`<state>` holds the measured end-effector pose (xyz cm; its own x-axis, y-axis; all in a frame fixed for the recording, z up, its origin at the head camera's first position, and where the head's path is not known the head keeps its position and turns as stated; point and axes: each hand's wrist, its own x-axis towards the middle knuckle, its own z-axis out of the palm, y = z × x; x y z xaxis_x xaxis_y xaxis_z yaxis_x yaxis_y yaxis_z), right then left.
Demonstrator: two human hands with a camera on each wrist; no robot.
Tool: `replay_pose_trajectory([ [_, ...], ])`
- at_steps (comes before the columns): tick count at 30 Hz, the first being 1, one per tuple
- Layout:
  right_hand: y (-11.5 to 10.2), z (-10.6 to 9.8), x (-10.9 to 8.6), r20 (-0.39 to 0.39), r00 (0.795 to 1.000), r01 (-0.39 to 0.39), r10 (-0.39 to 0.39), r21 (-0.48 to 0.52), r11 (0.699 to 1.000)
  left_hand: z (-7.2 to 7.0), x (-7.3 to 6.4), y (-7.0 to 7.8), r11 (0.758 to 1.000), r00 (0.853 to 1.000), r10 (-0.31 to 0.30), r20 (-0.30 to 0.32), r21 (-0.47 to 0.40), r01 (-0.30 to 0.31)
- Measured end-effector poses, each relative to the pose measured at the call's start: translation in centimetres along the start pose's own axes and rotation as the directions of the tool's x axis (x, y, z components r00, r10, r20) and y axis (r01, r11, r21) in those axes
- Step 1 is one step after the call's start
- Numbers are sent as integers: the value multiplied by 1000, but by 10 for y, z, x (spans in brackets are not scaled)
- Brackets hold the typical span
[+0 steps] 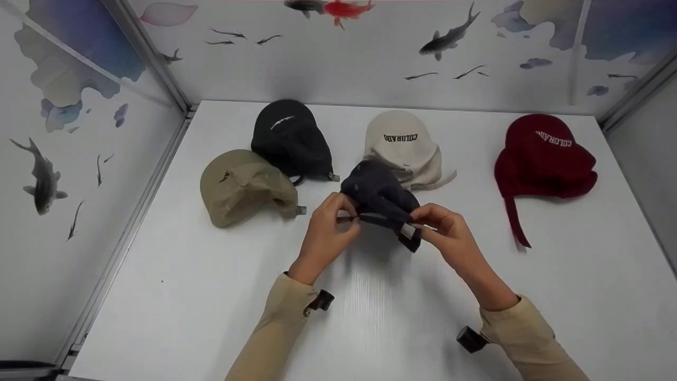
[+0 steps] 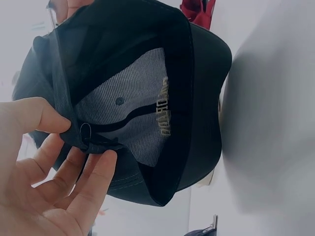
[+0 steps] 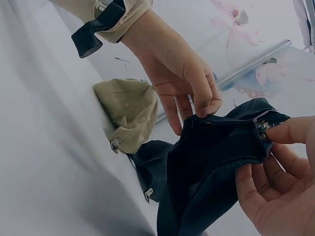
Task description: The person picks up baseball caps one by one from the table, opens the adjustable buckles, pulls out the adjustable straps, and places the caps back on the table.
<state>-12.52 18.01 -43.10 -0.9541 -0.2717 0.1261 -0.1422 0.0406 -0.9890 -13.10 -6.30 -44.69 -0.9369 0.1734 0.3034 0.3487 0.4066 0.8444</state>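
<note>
A navy baseball cap [image 1: 378, 190] is held up off the table between both hands, its inside facing my left wrist camera. My left hand [image 1: 328, 227] pinches the back edge of the cap near one end of its strap, thumb against fingers. At the strap's other end, my right hand [image 1: 449, 230] grips the cap beside the metal buckle [image 3: 262, 125], with the thumb on the buckle. The strap [image 1: 378, 219] runs between the two hands. In the left wrist view, striped lining [image 2: 133, 98] and lettering show inside the cap.
A beige cap [image 1: 396, 129] stands just behind the held one. To the left are a khaki cap [image 1: 238, 185] and a black cap [image 1: 288, 132], both with metal buckles. A dark red cap [image 1: 545, 164] sits far right on the white table [image 1: 211, 307], its strap trailing forward. Printed panels [image 1: 359, 63] enclose the table.
</note>
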Motion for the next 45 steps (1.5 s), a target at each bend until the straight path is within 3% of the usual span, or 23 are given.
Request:
replay_pose_trajectory([
  [18,-1,-5,-3,-18,999,33,-32,29,999,-8,0,-2,999,999,-39,-19,19,39],
  [30,-1,-9,-4,-34,999,25,-21,125,992,-16,-2,-8,997,996,-75,-48,-5,75],
  [37,-1,-12,-5,-39,999,2,3,117,993,-18,-3,-7,999,999,-33,-29,-3,33],
  [45,-1,-15,-7,-50,999,2,5,137,991,-20,3,0,1000,998,23,-65,13,-23],
])
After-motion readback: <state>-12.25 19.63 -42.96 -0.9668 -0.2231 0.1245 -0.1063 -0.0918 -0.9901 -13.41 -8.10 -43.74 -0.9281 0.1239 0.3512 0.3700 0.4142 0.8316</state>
